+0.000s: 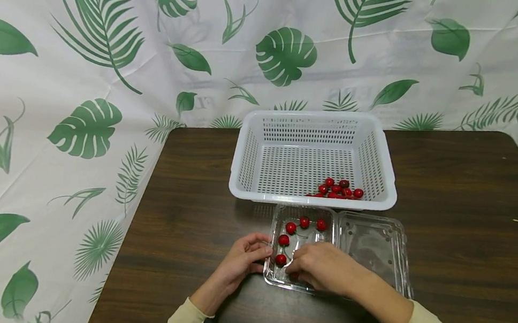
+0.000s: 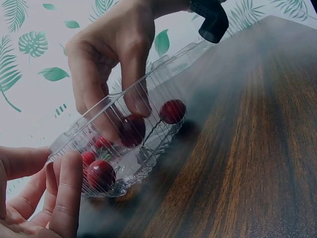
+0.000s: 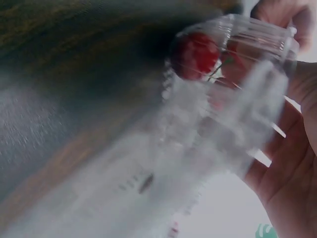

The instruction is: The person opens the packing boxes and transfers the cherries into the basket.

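A clear plastic clamshell box [image 1: 269,277] lies open on the table, its tray on the left and its lid [image 1: 369,250] folded out to the right. Several red cherries [image 1: 284,240] with stems lie along the tray's far and left sides. My left hand [image 1: 243,256] grips the tray's left edge with thumb and bent fingers. Inside the tray, near its front side, my right hand [image 1: 323,266] points its fingers downward. The left wrist view shows it pinching a dark red cherry [image 2: 132,131] low in the tray. Another cherry [image 3: 195,55] shows through the wall in the blurred right wrist view.
A white perforated basket [image 1: 247,181] stands just behind the box, with several cherries [image 1: 336,189] in its front right part. Under everything is a dark wood-grain table [image 1: 186,201]. A leaf-printed white cloth [image 1: 226,71] hangs behind and to the left.
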`<control>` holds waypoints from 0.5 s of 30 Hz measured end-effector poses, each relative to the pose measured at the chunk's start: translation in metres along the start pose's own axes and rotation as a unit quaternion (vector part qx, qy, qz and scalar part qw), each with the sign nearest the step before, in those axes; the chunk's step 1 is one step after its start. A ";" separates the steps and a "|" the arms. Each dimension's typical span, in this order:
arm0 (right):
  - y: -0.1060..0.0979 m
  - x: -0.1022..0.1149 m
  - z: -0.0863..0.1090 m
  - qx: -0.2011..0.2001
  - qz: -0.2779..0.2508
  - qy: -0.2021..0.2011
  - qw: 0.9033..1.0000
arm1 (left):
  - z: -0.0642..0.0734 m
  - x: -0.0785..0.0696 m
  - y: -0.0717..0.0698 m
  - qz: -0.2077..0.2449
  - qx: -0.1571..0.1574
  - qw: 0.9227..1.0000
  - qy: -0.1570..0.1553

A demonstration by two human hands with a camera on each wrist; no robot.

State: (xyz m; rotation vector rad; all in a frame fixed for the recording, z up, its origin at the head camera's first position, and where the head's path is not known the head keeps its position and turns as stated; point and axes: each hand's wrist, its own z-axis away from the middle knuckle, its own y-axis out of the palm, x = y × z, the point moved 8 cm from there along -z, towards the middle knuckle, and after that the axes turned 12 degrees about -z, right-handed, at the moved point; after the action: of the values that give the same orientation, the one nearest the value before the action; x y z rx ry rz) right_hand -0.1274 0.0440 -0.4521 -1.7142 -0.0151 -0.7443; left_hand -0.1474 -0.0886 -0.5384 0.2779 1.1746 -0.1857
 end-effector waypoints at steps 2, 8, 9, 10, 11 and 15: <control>-0.005 0.001 0.002 -0.003 0.002 0.005 1.000 | 0.000 0.000 0.000 -0.001 0.000 1.000 0.000; -0.027 0.008 0.005 -0.026 0.012 0.007 1.000 | 0.000 0.000 0.001 0.002 0.003 1.000 0.001; -0.031 0.009 0.006 -0.032 0.013 0.008 0.999 | 0.000 0.000 0.001 0.002 0.004 1.000 0.001; -0.036 0.009 0.006 -0.037 0.012 0.009 0.999 | 0.000 0.000 0.001 0.004 0.004 1.000 0.001; -0.040 0.010 0.007 -0.042 0.014 0.010 0.999 | -0.001 -0.001 0.001 0.004 0.004 1.000 0.002; -0.058 0.014 0.011 -0.067 0.016 0.007 0.998 | -0.001 0.000 0.001 0.004 0.004 1.000 0.001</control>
State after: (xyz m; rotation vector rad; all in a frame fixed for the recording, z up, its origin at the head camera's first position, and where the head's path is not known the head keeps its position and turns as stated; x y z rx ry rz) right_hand -0.1340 0.0657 -0.3962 -1.8325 0.0731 -0.7471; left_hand -0.1480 -0.0878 -0.5381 0.2890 1.1749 -0.1835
